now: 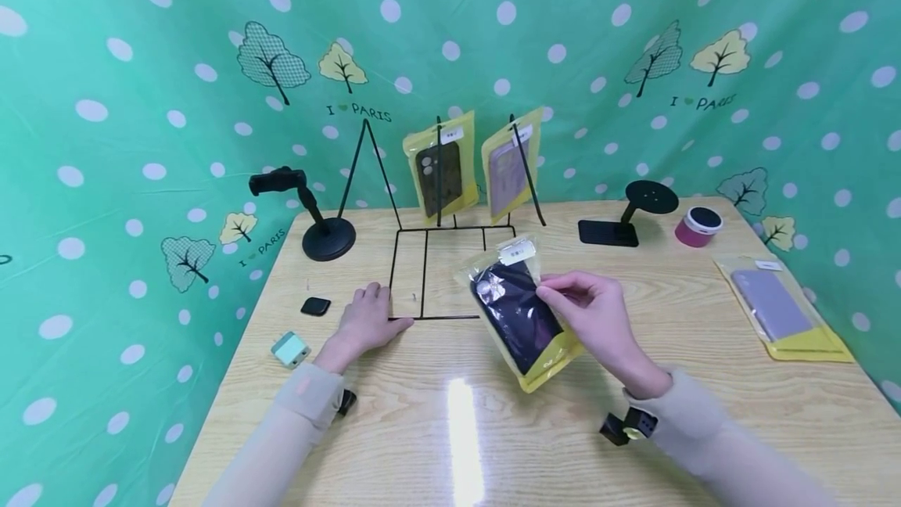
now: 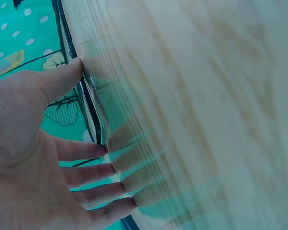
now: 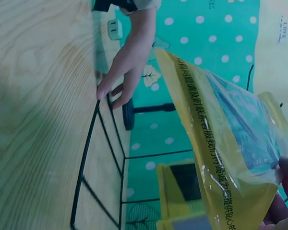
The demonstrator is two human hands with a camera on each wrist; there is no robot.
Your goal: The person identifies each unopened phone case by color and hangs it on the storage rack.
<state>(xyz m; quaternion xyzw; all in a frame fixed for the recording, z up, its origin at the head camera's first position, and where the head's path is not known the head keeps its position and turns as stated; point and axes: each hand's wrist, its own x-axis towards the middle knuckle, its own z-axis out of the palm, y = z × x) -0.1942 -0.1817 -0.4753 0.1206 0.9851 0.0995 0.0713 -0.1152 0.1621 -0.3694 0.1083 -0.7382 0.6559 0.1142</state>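
My right hand (image 1: 594, 315) pinches the right edge of a dark phone case in a clear-and-yellow bag (image 1: 517, 319), held tilted above the table in front of a black wire rack (image 1: 425, 272). Seen from the right wrist, the bag's yellow strip (image 3: 201, 129) carries printed writing. My left hand (image 1: 366, 319) rests at the rack's front left corner. In the left wrist view its thumb (image 2: 62, 79) touches the wire, and its straight fingers reach the tabletop. Two more bagged cases, one dark (image 1: 439, 170) and one pale purple (image 1: 508, 170), stand upright at the rack's back.
A black phone stand (image 1: 328, 239), a small black square (image 1: 315, 306) and a mint charger (image 1: 290, 349) are on the left. Another black stand (image 1: 608, 233), a pink jar (image 1: 697, 229) and a bagged lilac case (image 1: 774, 303) occupy the right. Dotted cloth (image 1: 450, 22) hangs behind.
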